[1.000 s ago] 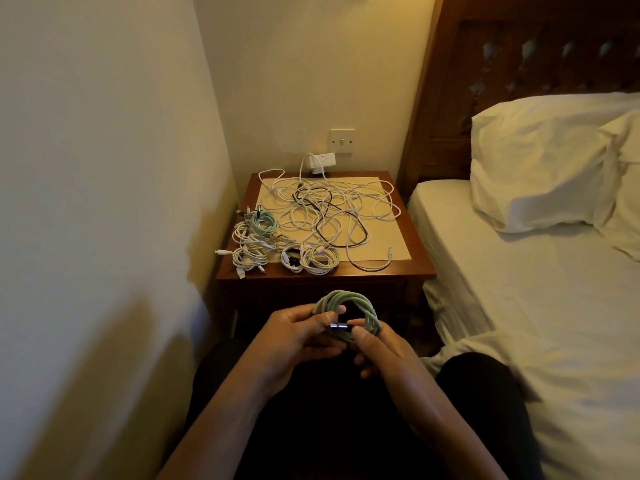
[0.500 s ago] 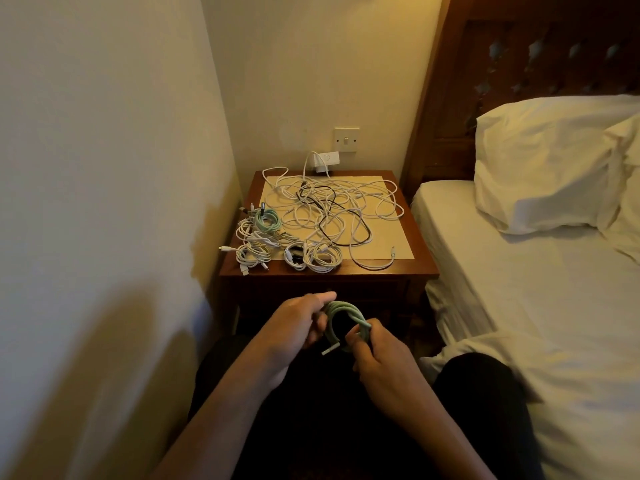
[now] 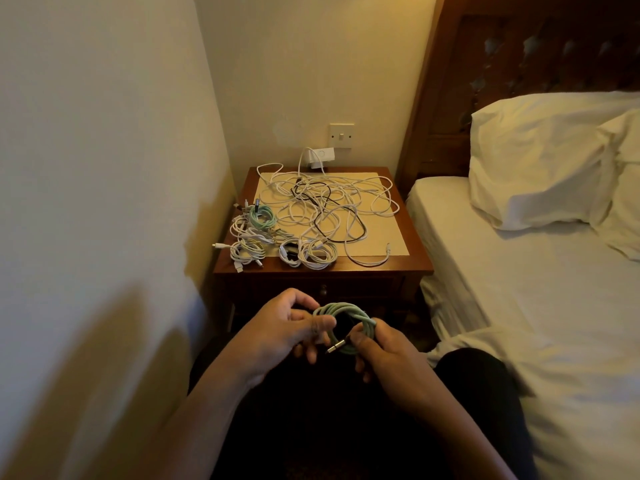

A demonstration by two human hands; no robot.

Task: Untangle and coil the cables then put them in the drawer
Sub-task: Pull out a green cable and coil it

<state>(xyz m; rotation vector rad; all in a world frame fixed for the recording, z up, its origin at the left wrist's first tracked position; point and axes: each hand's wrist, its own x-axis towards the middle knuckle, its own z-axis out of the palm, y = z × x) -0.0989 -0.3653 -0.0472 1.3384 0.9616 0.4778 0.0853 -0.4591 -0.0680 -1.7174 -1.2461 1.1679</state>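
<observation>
A coiled mint-green cable (image 3: 346, 311) is held over my lap, its metal plug sticking out at the bottom. My left hand (image 3: 284, 327) pinches the coil's left side. My right hand (image 3: 384, 348) grips the right side, thumb near the plug. On the wooden nightstand (image 3: 414, 258) lies a tangle of white and black cables (image 3: 329, 206). Several coiled cables (image 3: 249, 237) sit at its front left, one of them green (image 3: 263, 216). Below the top, the drawer knob (image 3: 323, 289) shows; the drawer looks closed.
A wall runs close along the left. The bed (image 3: 519, 271) with white pillows (image 3: 540, 161) fills the right side. A light switch (image 3: 341, 135) and a plugged-in white charger (image 3: 320, 155) are on the back wall above the nightstand.
The green coil was turned edge-on between my hands, then turned flat again. It now sits a little lower, and the plug hangs out at the bottom.
</observation>
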